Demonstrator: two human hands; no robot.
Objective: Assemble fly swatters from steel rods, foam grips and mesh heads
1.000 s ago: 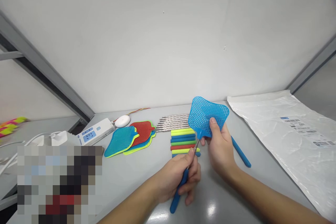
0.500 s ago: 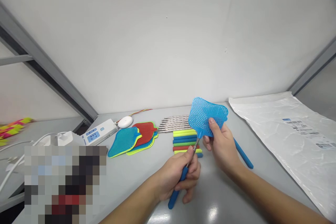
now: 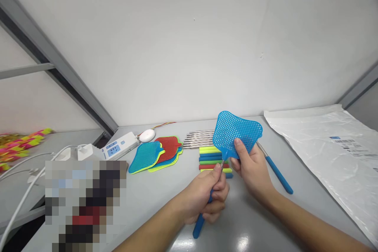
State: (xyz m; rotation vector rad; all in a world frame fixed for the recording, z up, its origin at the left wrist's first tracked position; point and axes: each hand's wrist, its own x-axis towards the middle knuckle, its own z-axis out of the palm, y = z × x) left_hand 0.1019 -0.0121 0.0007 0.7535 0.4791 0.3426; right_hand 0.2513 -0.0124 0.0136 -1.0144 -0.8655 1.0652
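Note:
My left hand [image 3: 208, 197] is closed around the metal rod and blue handle [image 3: 199, 226] of a fly swatter. My right hand [image 3: 251, 167] pinches the blue mesh fly swatter head [image 3: 233, 128], which joins the rod just above my left thumb. Behind my hands lie several coloured handle grips [image 3: 208, 156] in a row, partly hidden. Several metal rods [image 3: 196, 139] lie side by side to their left. Further left is a stack of swatter heads, with a red one [image 3: 168, 147] and a blue one [image 3: 144, 156] on top. A second blue handle [image 3: 279, 175] on a metal rod rests right of my right hand.
A white plastic mailing bag [image 3: 321, 149] covers the right of the grey table. At left are a power strip [image 3: 121, 145], a round white device [image 3: 147, 135], white cables [image 3: 26, 193] and pink-yellow fluffy items [image 3: 23, 147]. A wall stands behind. The lower left is blurred out.
The view has shifted slightly left, so everything sits further right. My left fingers have curled tighter around the handle. The swatter head remains in my right hand.

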